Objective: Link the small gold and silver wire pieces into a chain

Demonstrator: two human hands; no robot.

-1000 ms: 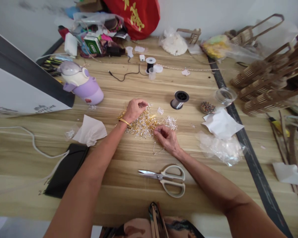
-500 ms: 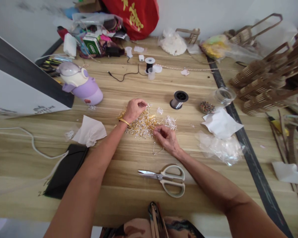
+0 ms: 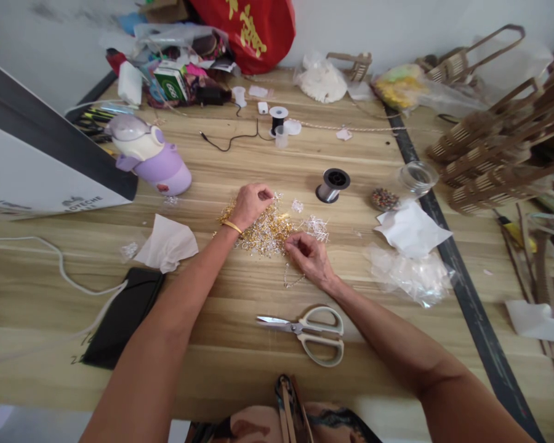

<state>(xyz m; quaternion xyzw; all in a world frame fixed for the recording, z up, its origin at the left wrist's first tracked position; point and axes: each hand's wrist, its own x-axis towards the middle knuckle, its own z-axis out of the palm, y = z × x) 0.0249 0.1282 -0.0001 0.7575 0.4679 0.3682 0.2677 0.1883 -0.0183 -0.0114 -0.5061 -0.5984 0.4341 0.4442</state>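
A loose pile of small gold and silver beads (image 3: 263,237) lies mid-table. My left hand (image 3: 252,205), with a gold bangle at its wrist, rests over the pile's far left side, thumb and fingertips pinched together; anything between them is too small to make out. At the near right edge of the pile, my right hand (image 3: 310,257) is closed in a pinch. A thin beaded chain (image 3: 287,280) curves on the wood just below it, seeming to run under the hand; whether the fingertips grip it is unclear. Thin silvery pins (image 3: 317,228) lie beyond the right hand.
Scissors (image 3: 300,330) lie toward the front edge. A wire spool (image 3: 333,186) stands beyond the beads. On the right are a clear jar (image 3: 418,179) and plastic bags (image 3: 410,277); on the left, a purple bottle (image 3: 161,166), a tissue (image 3: 166,243) and a black pouch (image 3: 124,320).
Both hands stay almost where they were, still pinched over the beads. Nothing else has visibly moved.
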